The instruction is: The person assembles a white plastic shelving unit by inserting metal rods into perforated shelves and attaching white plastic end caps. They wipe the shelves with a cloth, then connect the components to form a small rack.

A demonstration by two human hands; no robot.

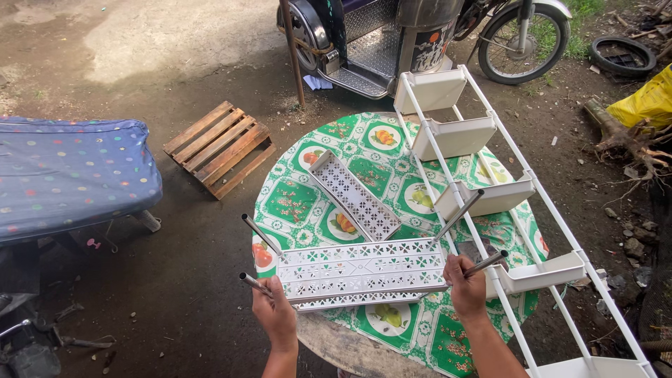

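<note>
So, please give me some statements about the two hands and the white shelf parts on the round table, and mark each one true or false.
1. Both hands hold the long perforated white tray. True: left hand, right hand.
2. Metal rods stick out from the tray's ends. True.
3. The smaller perforated tray lies on the ground. False: it lies on the round table.
4. The tablecloth is plain blue. False: it is green with fruit pictures.
5. A wooden pallet lies on the ground. True.
</note>
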